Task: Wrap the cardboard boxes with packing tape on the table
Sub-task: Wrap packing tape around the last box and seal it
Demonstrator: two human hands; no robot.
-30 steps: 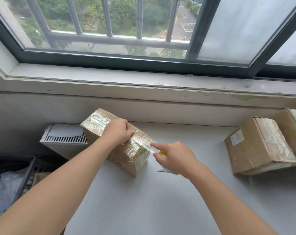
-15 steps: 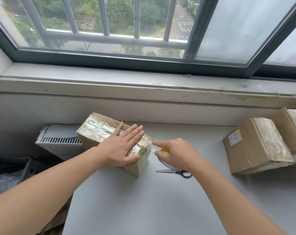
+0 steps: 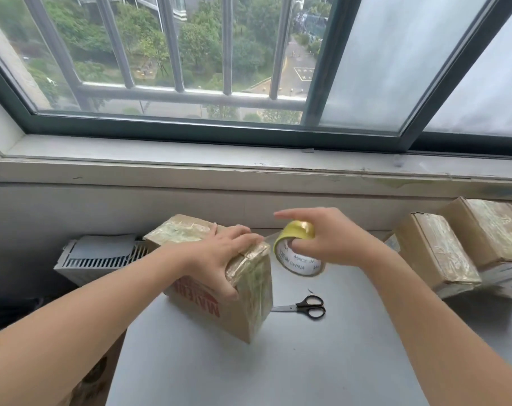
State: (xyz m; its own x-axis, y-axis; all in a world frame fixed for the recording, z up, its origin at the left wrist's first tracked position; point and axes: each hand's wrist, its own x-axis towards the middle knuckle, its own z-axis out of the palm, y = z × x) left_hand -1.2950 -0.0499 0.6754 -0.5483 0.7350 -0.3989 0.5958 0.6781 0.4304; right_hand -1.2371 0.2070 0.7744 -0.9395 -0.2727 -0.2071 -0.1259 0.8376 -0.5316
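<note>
A cardboard box [image 3: 234,315] with red lettering and shiny tape over its top and end stands on the grey table [image 3: 263,370]. My left hand [image 3: 222,256] lies over the box's top near its right end, fingers on the taped edge and thumb down the front face. My right hand [image 3: 328,241] holds a roll of packing tape [image 3: 298,253] just right of the box, above the table, with the forefinger stretched out over the roll. A short clear strip runs from the roll to the box's top edge.
Black-handled scissors [image 3: 307,306] lie on the table right of the box. Two taped boxes [image 3: 433,256] [image 3: 489,230] sit at the right edge by the wall. A white vented unit [image 3: 99,256] stands left of the table, below the window sill [image 3: 249,168].
My left hand slid from flat on the box top to curl over its right end. My right hand lifted and turned the tape roll, so its printed core now shows. The scissors came into full view.
</note>
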